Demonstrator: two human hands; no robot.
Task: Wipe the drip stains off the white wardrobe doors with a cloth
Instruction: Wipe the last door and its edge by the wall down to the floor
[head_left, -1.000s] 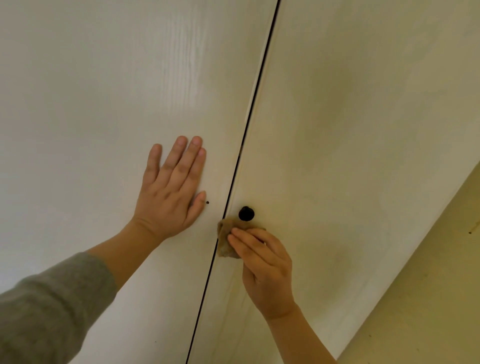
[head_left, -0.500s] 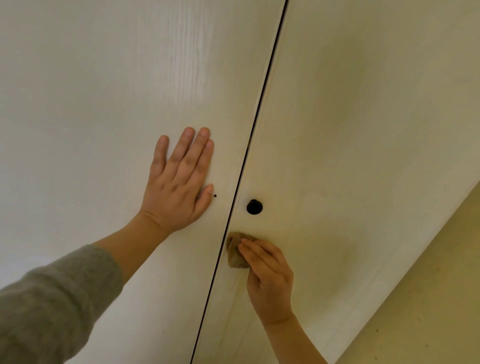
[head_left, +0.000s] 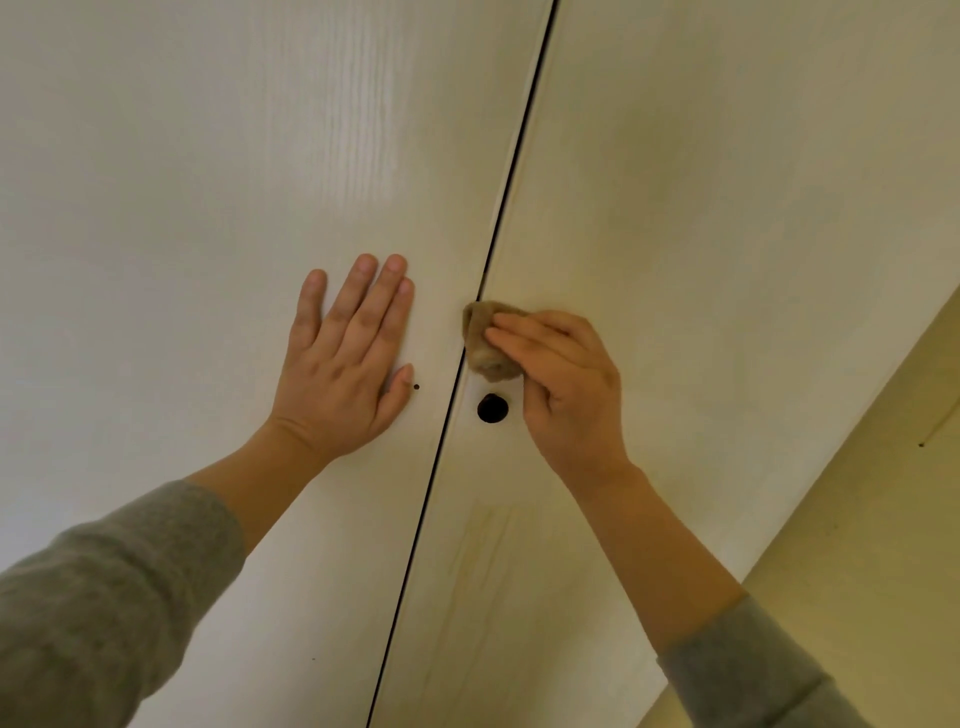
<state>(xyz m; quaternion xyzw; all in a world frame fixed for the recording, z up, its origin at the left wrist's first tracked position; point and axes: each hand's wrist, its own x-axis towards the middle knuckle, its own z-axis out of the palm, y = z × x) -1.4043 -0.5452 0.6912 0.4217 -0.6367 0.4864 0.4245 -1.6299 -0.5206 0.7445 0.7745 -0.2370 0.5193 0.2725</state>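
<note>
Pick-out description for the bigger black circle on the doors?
Follow the dark gap between the two white wardrobe doors. Just right of it, on the right door, the black circle sits under the brown cloth in the right hand. It is far larger than the tiny black dot by the left hand.

Soft, warm light lies evenly; left of the dark gap a pale glare brings up the grain of the left door, while right of it the right door looks yellower and dimmer. My left hand and my right hand, gripping the cloth, throw only faint shadows beside the gap. The wide lens slants the gap, and my sleeves far below it go soft.
</note>
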